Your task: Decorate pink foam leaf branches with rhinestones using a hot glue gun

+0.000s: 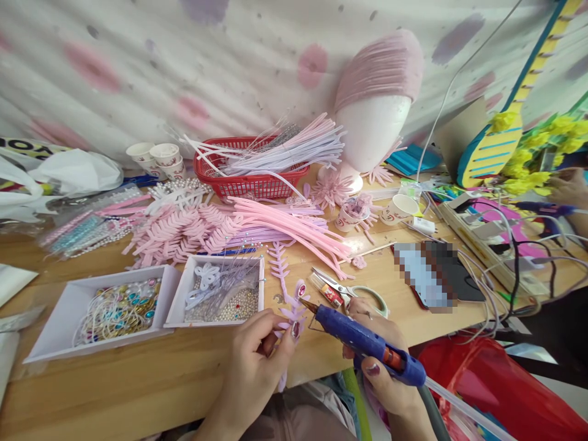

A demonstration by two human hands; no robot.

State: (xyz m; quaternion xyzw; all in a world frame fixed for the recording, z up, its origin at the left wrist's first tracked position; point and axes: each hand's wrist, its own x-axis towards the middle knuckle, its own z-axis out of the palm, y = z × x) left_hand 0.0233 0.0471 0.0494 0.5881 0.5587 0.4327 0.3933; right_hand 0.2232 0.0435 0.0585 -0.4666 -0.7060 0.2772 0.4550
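My left hand [260, 352] pinches a lilac pipe-cleaner sprig [294, 311] between thumb and fingers, near the table's front edge. A red gem [301, 290] in a lilac loop sits at its tip. My right hand [388, 358] is wrapped round a blue hot glue gun [356, 335], with a clear glue stick [459, 404] trailing from its back end. The nozzle points left and is right beside the gem; whether it touches cannot be made out. Another lilac sprig [278, 266] lies just beyond. Scissors [342, 289] with pale handles lie behind the gun.
Two white boxes of beads [50, 334] [172, 318] stand left. Behind are pink pipe cleaners [294, 226], a red basket [248, 187] and a mannequin head [374, 131]. A phone [420, 278], power strip [487, 242] and cables lie right, near another person's hand [569, 187].
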